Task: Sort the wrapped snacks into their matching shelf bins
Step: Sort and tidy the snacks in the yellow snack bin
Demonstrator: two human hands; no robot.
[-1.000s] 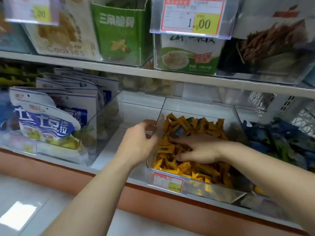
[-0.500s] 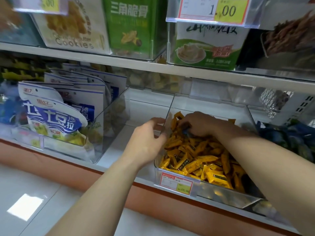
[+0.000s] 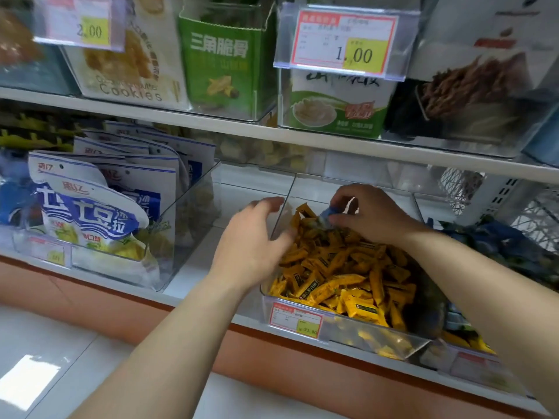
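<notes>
Shelf front: I am standing at the lower shelf (image 3: 193,276), whose orange-faced front edge is running across below my forearms.
Bin: a clear bin (image 3: 357,331) is sitting at that front edge, wearing a red and yellow price tag (image 3: 295,319) on its front wall.
Contents: yellow wrapped snacks (image 3: 341,273) are filling the bin in a loose heap.
Left hand: my left hand (image 3: 254,237) is resting against the bin's left wall, thumb on the snack side, fingers loosely bent and spread on the outer side, closing round nothing.
Right hand: my right hand (image 3: 372,213) is reaching over the heap at the bin's back left corner.
Grip: I am pinching a blue wrapped snack (image 3: 331,211) between thumb and fingertips, just above the yellow ones.
Right neighbour: dark blue wrapped snacks (image 3: 496,240) are lying in the bin beside mine.
Left neighbour: white and blue pouches (image 3: 87,207) are standing upright in a clear bin, well apart from mine.
Above: the upper shelf (image 3: 302,137) is carrying a green box (image 3: 223,62) and a 1.00 price label (image 3: 344,43).
</notes>
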